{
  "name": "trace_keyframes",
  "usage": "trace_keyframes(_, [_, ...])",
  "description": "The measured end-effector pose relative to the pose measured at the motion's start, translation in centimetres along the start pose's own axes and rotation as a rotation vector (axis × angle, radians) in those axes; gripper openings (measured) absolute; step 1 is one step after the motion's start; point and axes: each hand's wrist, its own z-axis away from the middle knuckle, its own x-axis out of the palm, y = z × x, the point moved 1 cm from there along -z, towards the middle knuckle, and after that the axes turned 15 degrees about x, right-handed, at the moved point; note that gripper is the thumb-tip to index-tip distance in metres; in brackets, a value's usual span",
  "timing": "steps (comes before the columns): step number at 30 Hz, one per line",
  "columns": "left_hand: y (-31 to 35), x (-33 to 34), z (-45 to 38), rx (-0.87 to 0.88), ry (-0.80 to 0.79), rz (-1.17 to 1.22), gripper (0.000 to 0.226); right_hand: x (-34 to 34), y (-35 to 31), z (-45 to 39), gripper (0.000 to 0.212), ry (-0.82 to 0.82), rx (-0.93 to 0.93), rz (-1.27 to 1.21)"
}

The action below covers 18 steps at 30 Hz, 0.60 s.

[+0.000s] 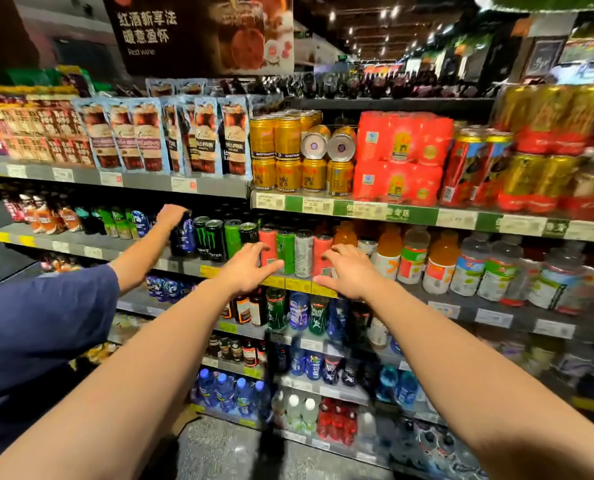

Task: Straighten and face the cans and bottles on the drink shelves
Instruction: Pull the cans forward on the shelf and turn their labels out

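A row of tall energy-drink cans stands on the middle shelf: black and green cans [215, 239] on the left, then a pink can [267, 245], a green can [286, 250], a silver can [303, 252] and another pink can [322, 255]. My left hand [250, 268] reaches in front of the first pink can, fingers spread and relaxed, just short of it. My right hand [347, 271] hovers with loose fingers before the second pink can. Neither hand holds anything.
Another person in a dark blue sleeve [46, 320] stands at my left, a hand [172, 213] on a dark blue bottle on the same shelf. Orange and clear bottles [441, 268] stand to the right. Gold cans [288, 161], two lying on their sides, fill the shelf above.
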Motion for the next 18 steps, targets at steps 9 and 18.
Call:
trace_keyframes(9, [-6.9, 2.1, -4.7, 0.008, 0.063, 0.035, 0.066, 3.4, -3.5, -6.4, 0.07, -0.025, -0.101, -0.084])
trace_keyframes(18, [-14.4, 2.3, -9.0, 0.061, 0.266, 0.2, 0.053, 6.2, -9.9, -11.8, 0.067, 0.027, -0.017, -0.328])
